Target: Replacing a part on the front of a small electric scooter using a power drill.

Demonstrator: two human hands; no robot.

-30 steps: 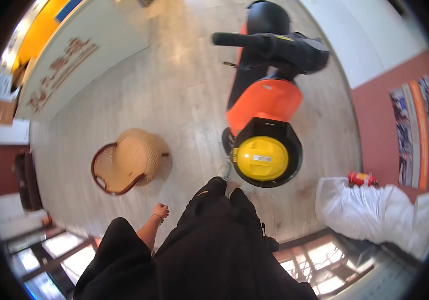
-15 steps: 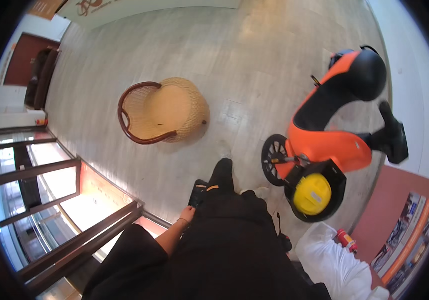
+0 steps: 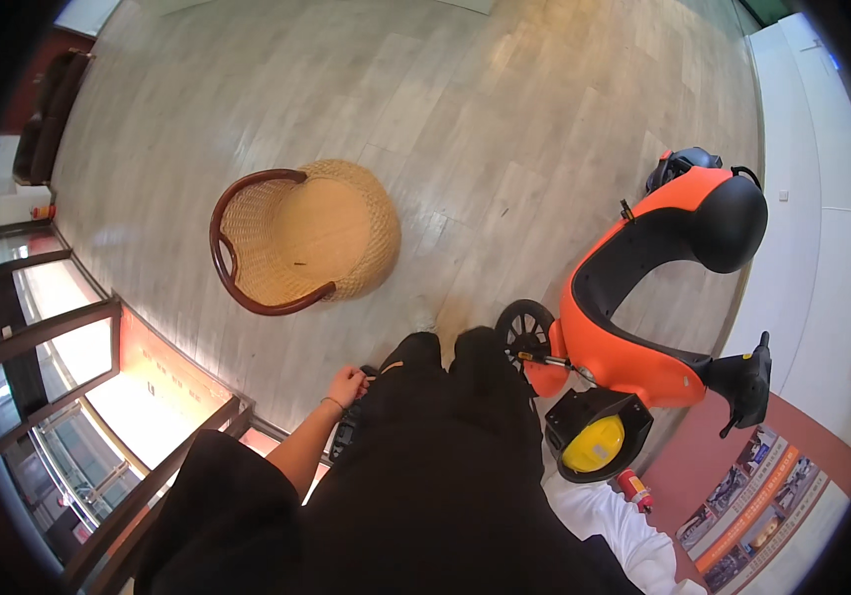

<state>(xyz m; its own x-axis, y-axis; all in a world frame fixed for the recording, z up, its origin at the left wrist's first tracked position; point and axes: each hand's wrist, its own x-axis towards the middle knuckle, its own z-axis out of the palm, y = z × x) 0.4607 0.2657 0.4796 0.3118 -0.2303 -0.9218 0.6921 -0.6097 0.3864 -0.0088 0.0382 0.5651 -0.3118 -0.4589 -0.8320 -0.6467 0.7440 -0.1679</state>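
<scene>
My left hand (image 3: 348, 386) hangs beside my left thigh, with its fingers curled. A small dark thing shows at its fingertips, too small to make out. Just below the wrist, a black textured thing (image 3: 345, 428) lies against my trouser leg. My right hand is out of the picture. Ahead and to the left stands a woven wicker chair (image 3: 331, 233) with a brown curved armrest. Close on my right is an orange and black scooter (image 3: 633, 317), with a yellow helmet (image 3: 594, 443) inside the black open box at its front.
White cloth (image 3: 609, 524) lies at the lower right, next to a red fire extinguisher (image 3: 633, 491). Dark-framed glass panels (image 3: 54, 337) line the left side. A dark brown seat (image 3: 49, 119) stands at the far left. A printed board (image 3: 752, 511) is at the right, below the white wall.
My view has shifted, and the scooter now appears nearer to my legs. My left hand has risen a little in the picture and moved leftward. The chair stands upright as before.
</scene>
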